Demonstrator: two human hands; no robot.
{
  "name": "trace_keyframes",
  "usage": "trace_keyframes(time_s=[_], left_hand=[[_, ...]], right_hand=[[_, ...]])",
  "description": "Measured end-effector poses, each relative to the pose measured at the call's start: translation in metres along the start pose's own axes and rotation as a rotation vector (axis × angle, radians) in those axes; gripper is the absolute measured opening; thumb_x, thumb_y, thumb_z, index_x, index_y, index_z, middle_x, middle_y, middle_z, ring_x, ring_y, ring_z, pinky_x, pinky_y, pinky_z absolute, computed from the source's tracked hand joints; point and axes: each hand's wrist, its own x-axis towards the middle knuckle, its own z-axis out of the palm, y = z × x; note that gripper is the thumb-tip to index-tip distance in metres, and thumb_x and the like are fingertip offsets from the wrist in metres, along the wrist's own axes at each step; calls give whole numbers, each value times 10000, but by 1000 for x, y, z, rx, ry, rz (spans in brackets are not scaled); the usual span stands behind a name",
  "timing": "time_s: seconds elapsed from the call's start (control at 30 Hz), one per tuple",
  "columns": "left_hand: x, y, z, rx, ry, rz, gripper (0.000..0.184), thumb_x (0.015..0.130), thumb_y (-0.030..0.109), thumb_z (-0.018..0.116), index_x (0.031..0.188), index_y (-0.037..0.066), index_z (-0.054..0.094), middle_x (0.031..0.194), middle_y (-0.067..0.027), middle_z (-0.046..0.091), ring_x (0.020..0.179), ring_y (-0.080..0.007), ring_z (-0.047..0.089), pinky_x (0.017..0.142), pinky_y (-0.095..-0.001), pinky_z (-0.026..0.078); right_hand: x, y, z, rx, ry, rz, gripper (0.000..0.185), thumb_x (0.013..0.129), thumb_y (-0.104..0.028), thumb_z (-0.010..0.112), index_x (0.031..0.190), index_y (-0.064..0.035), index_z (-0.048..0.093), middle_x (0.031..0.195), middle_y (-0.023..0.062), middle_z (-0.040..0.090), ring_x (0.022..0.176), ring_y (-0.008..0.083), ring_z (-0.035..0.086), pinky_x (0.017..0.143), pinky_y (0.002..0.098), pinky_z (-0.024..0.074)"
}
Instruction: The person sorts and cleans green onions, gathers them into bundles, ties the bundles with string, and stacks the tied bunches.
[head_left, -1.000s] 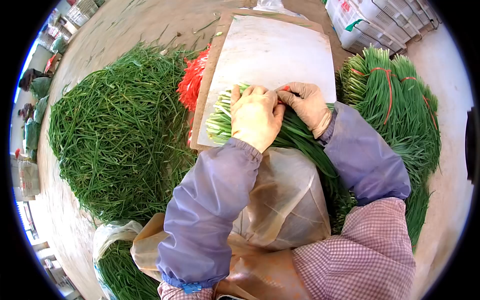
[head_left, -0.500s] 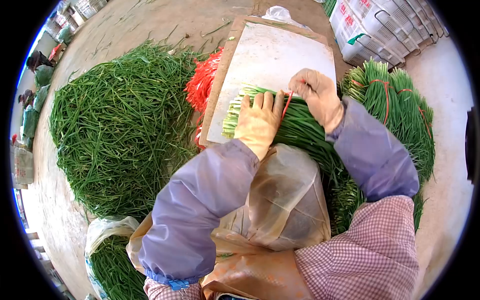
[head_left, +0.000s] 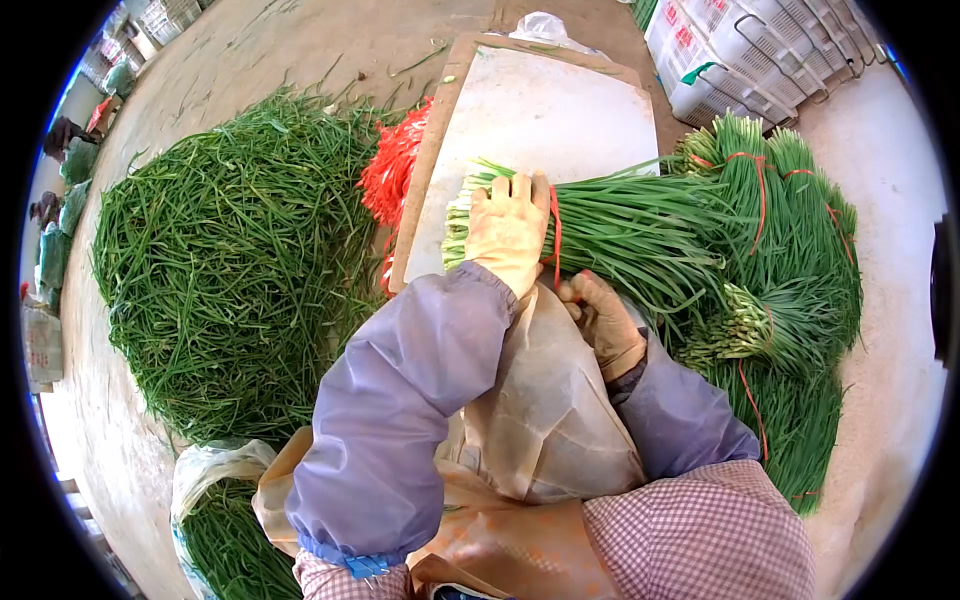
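A bundle of garlic chives (head_left: 630, 215) lies across a white board (head_left: 550, 105), pale cut ends to the left and green leaves to the right. My left hand (head_left: 505, 225), in a pale glove, grips the bundle from above near the cut ends, its fingers curved over the stems. Just right of those fingers a red tie (head_left: 557, 225) crosses the bundle. My right hand (head_left: 605, 318), also gloved, is closed at the near side of the bundle, at the tie's lower end; its fingertips are partly hidden.
Tied chive bundles (head_left: 790, 220) are stacked at the right. A large heap of loose chives (head_left: 230, 260) lies left, with red ties (head_left: 398, 165) between heap and board. White crates (head_left: 745, 55) stand at the back right. An open bag of chives (head_left: 225, 530) is at the lower left.
My right hand has moved from above the bundle down to its near side, and the tie now runs down across the stems. My left hand stays on the bundle.
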Motion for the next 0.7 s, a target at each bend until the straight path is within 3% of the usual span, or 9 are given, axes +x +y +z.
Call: trace_keyframes(time_s=[0.07,0.17,0.23,0.27,0.37,0.4,0.53,0.63,0.7], left_hand=[[-6,-4,-4,-10,-4,76,958,575,256,831,1401,40,396,1116,-160,515,1057,-318,518,891,-447,439],[-7,0,-29,-41,-147,93,965,561,280,850,1383,48,401,1136,-159,514,1087,-313,515,930,-454,414],[-5,1,-25,95,-156,102,988,542,332,872,1369,56,409,1156,-142,517,1127,-305,506,997,-471,364],[-4,1,-23,118,-121,130,1008,539,342,874,1382,57,400,1198,-149,513,1167,-313,489,1031,-484,341],[-2,3,-30,160,-32,253,1049,541,347,877,1414,55,373,1310,-166,482,1264,-338,434,1093,-518,288],[1,4,-32,171,-1,303,1059,544,344,878,1424,54,364,1345,-170,469,1292,-346,414,1107,-528,273],[12,-3,-18,-136,-201,257,1077,539,320,872,1441,52,347,1377,-178,442,1291,-369,406,1091,-534,296],[9,1,-17,-79,-172,266,1082,531,303,874,1443,57,346,1339,-184,459,1248,-364,434,1063,-520,322],[7,0,-16,-79,-156,268,1079,527,287,875,1440,58,349,1322,-185,465,1230,-363,440,1047,-514,333]], right_hand=[[5,2,3,17,-52,39,145,930,-224,540,858,-98,552,709,-5,498,581,83,395,529,217,315],[-2,3,11,-30,108,89,123,910,-213,586,879,-95,575,673,-20,503,539,65,402,472,197,305],[-4,1,3,-57,-24,199,124,917,-211,610,929,-88,595,684,-17,528,535,53,386,466,176,286],[0,4,-1,-160,-31,156,216,931,-227,623,1024,-34,642,760,25,619,593,76,492,525,197,400],[2,4,6,-738,-58,-186,301,938,-220,624,1117,20,653,886,68,688,702,138,599,658,253,498],[-6,-5,12,-800,-56,-161,296,938,-211,621,1138,3,664,968,109,712,795,175,635,782,293,512],[-30,-12,-11,-1110,-111,-107,240,922,-212,622,1097,-64,692,960,183,689,796,207,658,763,313,514],[-49,-26,-30,-1392,-259,-444,229,903,-190,643,1066,-38,692,884,138,708,794,211,682,738,305,524],[-74,-48,-24,-1134,24,-521,214,905,-207,664,1040,-45,699,931,152,700,841,263,679,748,333,532]])
